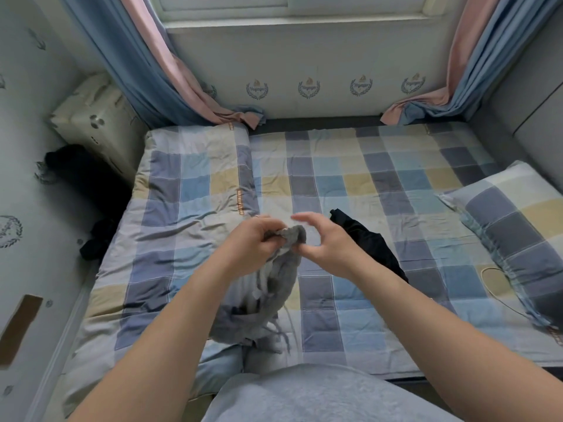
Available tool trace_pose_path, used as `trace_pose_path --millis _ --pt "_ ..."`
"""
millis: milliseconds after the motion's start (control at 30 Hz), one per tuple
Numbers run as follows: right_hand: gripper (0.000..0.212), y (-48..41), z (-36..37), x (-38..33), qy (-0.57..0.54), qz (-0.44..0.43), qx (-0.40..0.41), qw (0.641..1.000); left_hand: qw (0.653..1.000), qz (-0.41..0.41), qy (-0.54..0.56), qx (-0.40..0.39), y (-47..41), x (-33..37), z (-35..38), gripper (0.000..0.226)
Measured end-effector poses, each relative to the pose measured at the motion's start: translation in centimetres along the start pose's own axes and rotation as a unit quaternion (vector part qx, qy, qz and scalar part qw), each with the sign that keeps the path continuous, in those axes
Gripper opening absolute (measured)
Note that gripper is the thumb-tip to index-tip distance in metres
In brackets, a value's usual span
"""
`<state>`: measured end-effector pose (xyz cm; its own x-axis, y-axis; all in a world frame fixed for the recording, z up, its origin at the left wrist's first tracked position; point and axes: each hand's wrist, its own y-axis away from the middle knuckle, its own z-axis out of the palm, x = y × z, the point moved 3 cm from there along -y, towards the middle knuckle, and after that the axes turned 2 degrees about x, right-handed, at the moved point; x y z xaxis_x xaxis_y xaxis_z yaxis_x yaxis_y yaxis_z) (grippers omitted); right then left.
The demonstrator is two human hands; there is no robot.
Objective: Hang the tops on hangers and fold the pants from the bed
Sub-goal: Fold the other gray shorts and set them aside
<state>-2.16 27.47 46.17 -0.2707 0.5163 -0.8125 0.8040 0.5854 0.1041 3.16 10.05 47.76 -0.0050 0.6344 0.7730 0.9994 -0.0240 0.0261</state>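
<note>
Grey garment (274, 287) hangs bunched from the left hand (253, 239), its top edge gathered into a wad that the left fingers (268, 226) curl round and pinch. From those fingers the cloth drops towards the person in a loose loop, and its lower folds and thin cords lie on the bed (365, 315) below the left wrist.

The right hand (323, 242) is just beside the wad, on its right. The right fingers (307, 219) are spread and gently curved, holding nothing; the thumb sits close under the wad, but whether it touches the cloth cannot be told.

A black garment (371, 245) lies flat on the bed just beyond and to the right of the right fingers, partly hidden behind the right wrist.

Left of the left fingers, and farther from the person, a folded quilt (189, 184) in the same checked cloth as the sheet takes up that side of the bed. Well to the right of the right fingers lies a checked pillow (518, 214), with a thin cable (490, 281) looping on the sheet beside it.

Well to the left of the left fingers, off the bed's edge, is a dark heap of cloth (97, 242). Far beyond both sets of fingers, blue and pink curtains (146, 62) hang at each side of a window.
</note>
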Motion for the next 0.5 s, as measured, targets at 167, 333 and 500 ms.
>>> trace_pose_path --millis 167,333,500 --pt "0.012 -0.8 1.4 -2.0 0.015 -0.019 0.045 0.999 0.996 -0.009 -0.032 0.078 1.0 -0.7 -2.0 0.020" --pt "0.023 -0.8 0.2 -2.7 -0.087 -0.053 0.146 0.984 0.978 -0.030 -0.122 0.166 1.4 -3.1 -1.4 0.021" --pt "0.018 -0.2 -2.8 0.2 -0.114 -0.012 0.195 0.974 0.948 -0.188 -0.169 0.193 2.2 -7.7 0.7 0.018"
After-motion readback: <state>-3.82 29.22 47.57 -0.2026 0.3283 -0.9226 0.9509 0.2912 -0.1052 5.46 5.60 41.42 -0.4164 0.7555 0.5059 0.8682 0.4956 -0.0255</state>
